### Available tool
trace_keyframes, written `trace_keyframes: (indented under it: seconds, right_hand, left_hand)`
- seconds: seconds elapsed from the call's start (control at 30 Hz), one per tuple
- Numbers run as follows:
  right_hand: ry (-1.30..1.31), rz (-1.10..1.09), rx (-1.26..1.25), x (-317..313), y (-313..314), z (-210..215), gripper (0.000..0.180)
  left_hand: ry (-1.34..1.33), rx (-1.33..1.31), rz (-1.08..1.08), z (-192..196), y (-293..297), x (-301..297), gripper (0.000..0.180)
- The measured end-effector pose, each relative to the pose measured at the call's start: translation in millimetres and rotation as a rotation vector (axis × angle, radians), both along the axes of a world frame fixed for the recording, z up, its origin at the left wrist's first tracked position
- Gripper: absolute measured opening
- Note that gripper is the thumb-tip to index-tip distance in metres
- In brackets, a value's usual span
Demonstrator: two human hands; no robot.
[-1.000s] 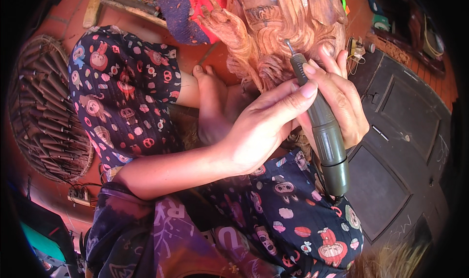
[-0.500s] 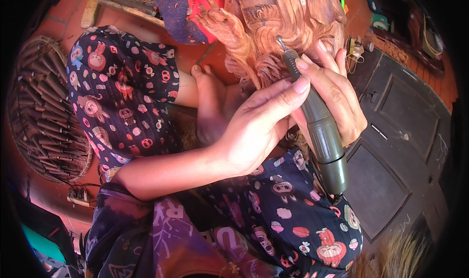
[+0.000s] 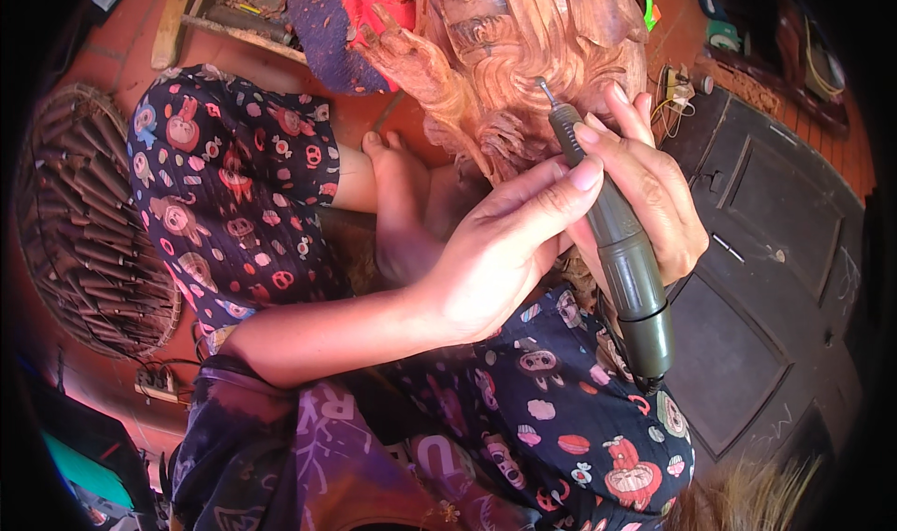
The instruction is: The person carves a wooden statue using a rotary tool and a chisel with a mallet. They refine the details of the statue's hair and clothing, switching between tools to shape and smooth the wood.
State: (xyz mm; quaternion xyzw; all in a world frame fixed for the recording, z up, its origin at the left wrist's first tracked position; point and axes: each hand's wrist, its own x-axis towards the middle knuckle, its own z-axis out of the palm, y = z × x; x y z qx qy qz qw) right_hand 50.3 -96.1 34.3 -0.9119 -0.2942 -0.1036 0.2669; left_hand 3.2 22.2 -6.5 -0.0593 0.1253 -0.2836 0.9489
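A dark green rotary carving tool slants across my lap, its thin metal bit at the surface of a reddish-brown wood carving. My right hand is closed around the tool's front part, with fingertips near the bit end. From the left, my left hand comes up against the tool, its thumb pressed along the grip; its other fingers are hidden behind. The carving has flowing grooves and a raised carved hand on its left side. Whether the bit actually touches the wood I cannot tell.
A round woven basket of wooden-handled chisels stands on the tiles at left. A dark panelled wooden board lies at right. A wooden tray sits at the upper left, a power strip below the basket. My bare foot lies near the carving.
The carving appears slightly further left and lower in view. The tool and both hands have shifted a little down and right, with the grip unchanged.
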Motion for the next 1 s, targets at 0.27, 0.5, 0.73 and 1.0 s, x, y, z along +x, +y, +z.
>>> trace_keyframes:
  seconds: [0.27,0.5,0.73,1.0]
  right_hand:
    - [-0.012,0.008,0.042,5,0,3,0.031]
    - [-0.046,0.018,0.037,8,1,3,0.034]
    - [-0.054,0.015,0.036,9,3,2,0.035]
    - [-0.016,0.009,0.009,3,-2,2,0.033]
  left_hand:
    - [-0.045,0.003,-0.012,3,-1,6,0.047]
    - [0.021,-0.024,0.002,5,-2,9,0.038]
    - [0.066,-0.072,0.044,4,-3,10,0.024]
    - [-0.021,-0.045,0.035,4,-2,5,0.046]
